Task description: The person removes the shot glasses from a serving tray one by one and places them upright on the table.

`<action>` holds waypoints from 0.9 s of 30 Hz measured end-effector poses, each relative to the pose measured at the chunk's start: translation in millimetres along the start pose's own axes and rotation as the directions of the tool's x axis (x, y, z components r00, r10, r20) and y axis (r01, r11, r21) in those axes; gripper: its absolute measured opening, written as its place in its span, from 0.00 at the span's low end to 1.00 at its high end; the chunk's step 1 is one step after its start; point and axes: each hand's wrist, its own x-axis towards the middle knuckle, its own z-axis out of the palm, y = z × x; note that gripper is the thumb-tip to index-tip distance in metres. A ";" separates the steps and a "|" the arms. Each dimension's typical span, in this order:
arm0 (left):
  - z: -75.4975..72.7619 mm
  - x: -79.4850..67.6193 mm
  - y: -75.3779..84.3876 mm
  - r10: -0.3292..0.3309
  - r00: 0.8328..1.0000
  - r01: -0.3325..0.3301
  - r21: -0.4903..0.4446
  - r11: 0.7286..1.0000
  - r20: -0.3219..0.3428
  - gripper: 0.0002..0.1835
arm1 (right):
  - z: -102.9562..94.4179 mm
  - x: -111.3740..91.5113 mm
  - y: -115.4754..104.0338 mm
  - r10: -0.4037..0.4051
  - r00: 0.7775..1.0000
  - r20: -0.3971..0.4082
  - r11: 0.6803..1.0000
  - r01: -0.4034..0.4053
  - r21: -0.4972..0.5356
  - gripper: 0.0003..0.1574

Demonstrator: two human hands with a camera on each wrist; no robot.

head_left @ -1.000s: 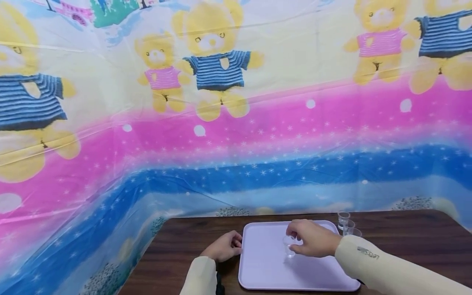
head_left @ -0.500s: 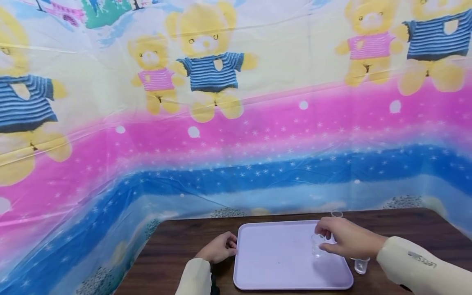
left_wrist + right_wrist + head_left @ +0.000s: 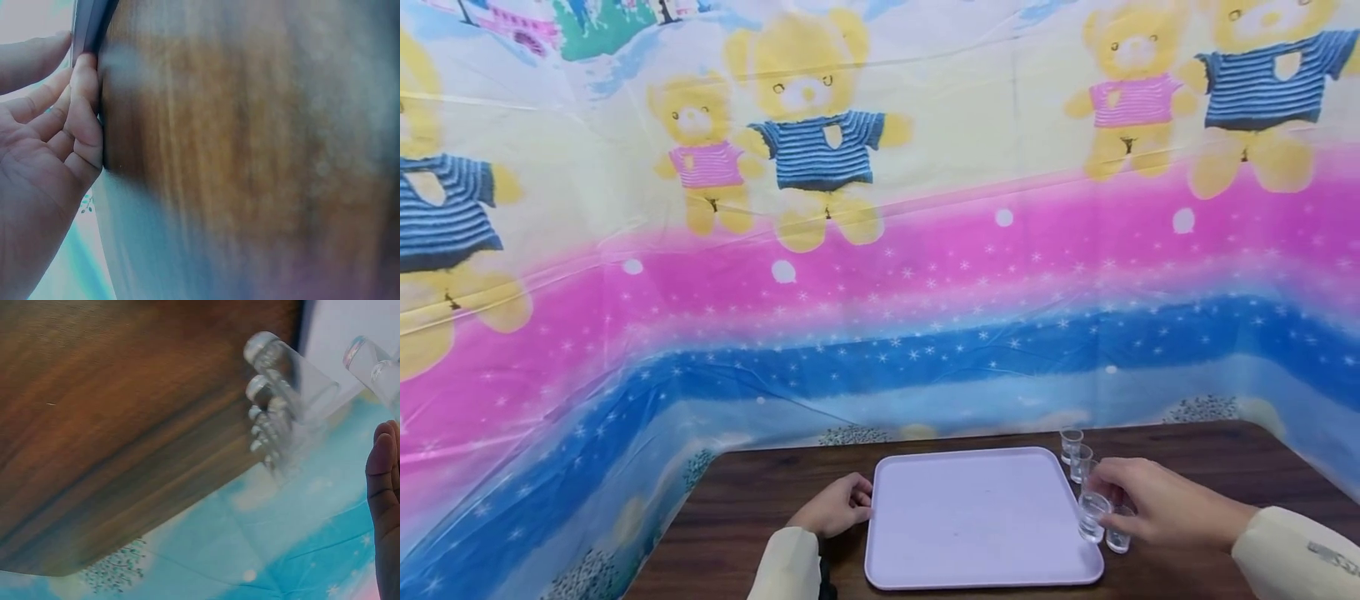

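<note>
A pale lilac tray (image 3: 970, 517) lies flat on the dark wooden table. At its left rim, my left hand (image 3: 835, 506) has its fingers curled against the edge; in the left wrist view the thumb (image 3: 37, 62) and bent fingers meet at the tray's edge. My right hand (image 3: 1157, 504) pinches a small clear shot glass (image 3: 1092, 523) over the tray's right rim. Beside that rim stand several similar shot glasses in a row, a far glass (image 3: 1071, 443) at the back and a near glass (image 3: 1118, 537) partly behind my fingers. The right wrist view shows the held glass (image 3: 369, 362) tilted by the camera angle.
The wooden table (image 3: 1210, 467) runs on to the right of the glasses. Behind its back edge hangs a cloth (image 3: 925, 283) printed with teddy bears and bands of pink and blue.
My right hand has carried the shot glass from above the tray's middle rightward to its right rim, close to the row. My left hand stays at the left rim. The head view has shifted slightly.
</note>
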 end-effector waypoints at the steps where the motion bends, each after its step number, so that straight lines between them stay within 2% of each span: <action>1: 0.2 0.4 -0.7 0.000 1.000 0.000 -0.001 1.000 -0.001 0.14 | 0.6 -3.2 0.9 -0.008 1.000 -0.012 1.000 0.008 -0.002 0.14; 5: 0.7 1.4 -2.1 0.011 1.000 -0.011 -0.004 1.000 -0.004 0.14 | 0.9 -15.9 4.7 0.000 1.000 -0.012 0.999 0.001 0.032 0.15; 13: 0.0 -0.3 -1.8 0.031 0.999 -0.031 0.001 1.000 -0.008 0.14 | 8.3 -34.2 14.7 0.040 0.994 0.101 0.986 -0.056 0.155 0.10; 16: -2.1 -3.8 -4.0 0.023 1.000 -0.023 0.006 1.000 -0.016 0.14 | 15.0 -34.7 17.5 0.044 0.990 0.133 0.979 -0.069 0.192 0.09; 19: -3.5 -5.4 -6.4 0.015 1.000 -0.015 0.005 1.000 -0.022 0.13 | 19.5 -34.2 19.3 0.026 0.993 0.116 0.980 -0.048 0.194 0.09; 25: -1.1 -5.0 -9.3 -0.010 1.000 0.010 -0.002 1.000 -0.009 0.13 | 18.3 -34.7 22.4 0.077 0.987 0.138 0.973 -0.105 0.206 0.09; 27: -0.8 -4.6 -8.7 -0.031 1.000 0.031 0.000 1.000 0.003 0.13 | 15.1 -32.9 19.8 0.092 0.991 0.097 0.981 -0.107 0.162 0.11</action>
